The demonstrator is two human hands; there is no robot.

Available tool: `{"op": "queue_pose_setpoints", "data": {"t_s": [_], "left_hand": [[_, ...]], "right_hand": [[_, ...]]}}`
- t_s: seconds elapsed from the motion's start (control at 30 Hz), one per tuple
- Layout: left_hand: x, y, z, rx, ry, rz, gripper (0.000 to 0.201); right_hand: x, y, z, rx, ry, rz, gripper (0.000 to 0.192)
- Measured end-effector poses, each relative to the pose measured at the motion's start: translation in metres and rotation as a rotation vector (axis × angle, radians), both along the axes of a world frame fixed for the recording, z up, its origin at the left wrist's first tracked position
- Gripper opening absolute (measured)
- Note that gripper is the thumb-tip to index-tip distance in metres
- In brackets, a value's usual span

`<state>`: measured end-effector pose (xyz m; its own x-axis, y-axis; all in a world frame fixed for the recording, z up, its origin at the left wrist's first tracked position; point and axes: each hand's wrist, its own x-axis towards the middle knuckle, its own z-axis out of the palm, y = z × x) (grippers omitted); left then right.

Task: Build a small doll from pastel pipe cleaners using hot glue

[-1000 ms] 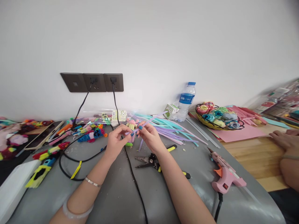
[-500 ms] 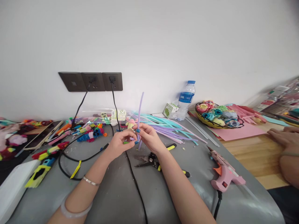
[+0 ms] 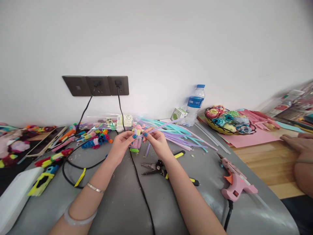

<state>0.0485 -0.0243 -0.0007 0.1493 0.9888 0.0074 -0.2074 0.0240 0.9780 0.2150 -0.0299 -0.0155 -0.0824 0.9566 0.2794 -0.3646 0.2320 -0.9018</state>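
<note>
My left hand (image 3: 122, 146) and my right hand (image 3: 156, 142) meet above the grey mat (image 3: 127, 209), both pinching a lilac pipe cleaner (image 3: 162, 126) that slants up to the right. Just beneath my fingers stands a small pipe-cleaner figure (image 3: 136, 141) with a yellow top, pink body and green base; whether my left hand touches it I cannot tell. Black-and-yellow pliers (image 3: 158, 168) lie on the mat close under my right wrist. A fan of teal and lilac pipe cleaners (image 3: 182, 133) spreads out behind my right hand.
A pink glue gun (image 3: 234, 182) lies at right, its cord trailing off the mat. Black cables (image 3: 137, 182) run from wall sockets (image 3: 96, 85) across the mat. Colourful pipe-cleaner figures (image 3: 94, 138) sit at left, a water bottle (image 3: 195, 106) and flower basket (image 3: 228, 120) behind. Another person's hand (image 3: 297, 143) rests at far right.
The lilac pipe cleaner swung from slanting right to upright half a second ago, then back down to slant right. My hands stayed close together over the figure.
</note>
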Motion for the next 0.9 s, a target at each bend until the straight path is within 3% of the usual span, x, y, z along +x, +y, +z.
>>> {"op": "queue_pose_setpoints", "data": {"t_s": [0.17, 0.5, 0.7, 0.8, 0.9], "left_hand": [[-0.0008, 0.0003, -0.0005, 0.068, 0.080, -0.029, 0.039], [-0.0018, -0.0039, 0.0011, 0.107, 0.178, -0.305, 0.033], [-0.0046, -0.0068, 0.0054, 0.149, 0.233, -0.392, 0.031], [-0.0068, -0.0061, 0.0073, 0.144, 0.239, -0.379, 0.029], [-0.0076, -0.0042, 0.0073, 0.166, 0.234, -0.277, 0.024]], "right_hand": [[-0.0006, -0.0015, 0.0023, -0.004, 0.042, -0.020, 0.032], [0.0014, -0.0029, 0.0002, 0.043, 0.056, 0.026, 0.022], [-0.0002, -0.0048, 0.0004, 0.022, 0.039, 0.070, 0.025], [0.0002, -0.0042, 0.0010, -0.017, 0.052, 0.088, 0.027], [0.0010, -0.0024, 0.0018, -0.045, 0.101, 0.045, 0.028]]}}
